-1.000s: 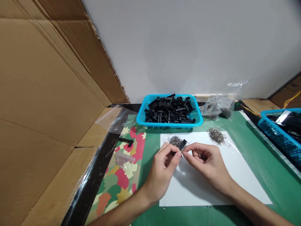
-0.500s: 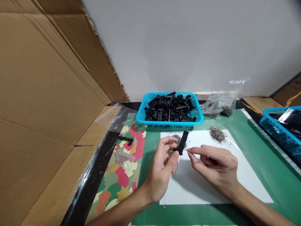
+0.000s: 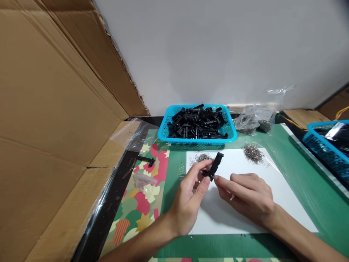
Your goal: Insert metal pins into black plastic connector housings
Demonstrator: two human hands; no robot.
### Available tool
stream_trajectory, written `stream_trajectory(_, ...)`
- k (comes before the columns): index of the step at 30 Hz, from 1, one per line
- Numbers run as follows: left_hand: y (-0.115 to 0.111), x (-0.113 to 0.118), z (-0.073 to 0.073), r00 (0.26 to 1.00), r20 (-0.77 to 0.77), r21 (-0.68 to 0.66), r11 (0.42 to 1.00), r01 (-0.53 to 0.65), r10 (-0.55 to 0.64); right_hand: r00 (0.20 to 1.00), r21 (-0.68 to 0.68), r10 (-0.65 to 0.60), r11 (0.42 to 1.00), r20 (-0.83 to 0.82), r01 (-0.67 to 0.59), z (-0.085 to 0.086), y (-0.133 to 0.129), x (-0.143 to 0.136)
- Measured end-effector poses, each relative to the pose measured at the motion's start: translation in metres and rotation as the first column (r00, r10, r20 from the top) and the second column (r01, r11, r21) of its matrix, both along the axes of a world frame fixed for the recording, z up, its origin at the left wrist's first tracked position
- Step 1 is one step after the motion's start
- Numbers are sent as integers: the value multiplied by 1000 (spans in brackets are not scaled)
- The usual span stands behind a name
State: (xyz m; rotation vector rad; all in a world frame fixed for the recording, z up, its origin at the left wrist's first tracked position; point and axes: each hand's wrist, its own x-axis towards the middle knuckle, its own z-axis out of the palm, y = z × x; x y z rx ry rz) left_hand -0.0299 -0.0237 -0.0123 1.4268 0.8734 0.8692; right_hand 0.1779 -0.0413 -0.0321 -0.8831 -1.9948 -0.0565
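Observation:
My left hand grips a long black plastic part near its lower end, between thumb and fingers, and the part tilts up to the right. Close against that lower end are the pinched thumb and index finger of my right hand. Whatever sits between those fingertips is too small to make out. Both hands are above a white sheet. Behind the part lies a pile of tiny metal pieces; a second pile of metal pieces is farther right.
A blue basket full of black parts stands at the back. Clear bags of metal pieces are beside it. At right is another blue basket. One black part and a small plastic bag lie left. Cardboard walls the left side.
My right fingertips have moved left and now meet the black part's lower end. The part has tilted farther right in my left hand.

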Motion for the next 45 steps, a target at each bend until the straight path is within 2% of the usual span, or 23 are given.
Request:
stream_trajectory(10, 0, 0, -1, 999, 9, -47, 998, 31, -31, 998, -34, 2, 999, 58, 0, 4, 1, 0)
stream_trajectory(15, 2, 4, 1, 990, 140, -190, 982, -6, 33, 998, -52, 17, 999, 57, -14, 9, 6, 0)
stream_trajectory(20, 9, 3, 2, 956, 294, -343, 931, 124, -19, 996, -99, 34, 995, 77, -26, 9, 8, 5)
stream_trajectory(23, 9, 3, 1, 965, 260, -364, 922, 134, -38, 996, -120, 57, 992, 71, -48, 10, 8, 7)
stream_trajectory(25, 7, 4, 0, 987, 158, -298, 953, 53, -6, 995, -149, 77, 987, 58, -68, 13, 9, 8)
stream_trajectory(28, 3, 5, 2, 998, -55, -72, 996, -48, 44, 997, -205, 73, 976, 29, -66, 17, 13, 11)
stream_trajectory(31, 1, 4, 5, 977, -204, 147, 989, -34, 63, 998, -259, 61, 964, 2, -58, 19, 16, 15)
stream_trajectory(34, 4, 4, 6, 962, -258, 295, 956, -7, 87, 996, -323, 86, 943, 9, -78, 17, 17, 18)
stream_trajectory(37, 7, 4, 3, 946, -293, 348, 937, -32, 141, 995, -371, 97, 925, 20, -83, 14, 17, 19)
stream_trajectory(40, 10, 5, 0, 933, -315, 301, 951, -78, 176, 997, -407, 78, 911, 26, -61, 14, 17, 21)
stream_trajectory(42, 12, 5, -1, 927, -322, 271, 957, -105, 193, 999, -403, 39, 915, 24, -26, 16, 18, 23)
stream_trajectory(45, 12, 6, -1, 923, -325, 308, 946, -102, 205, 998, -358, -54, 933, -12, 46, 21, 19, 27)
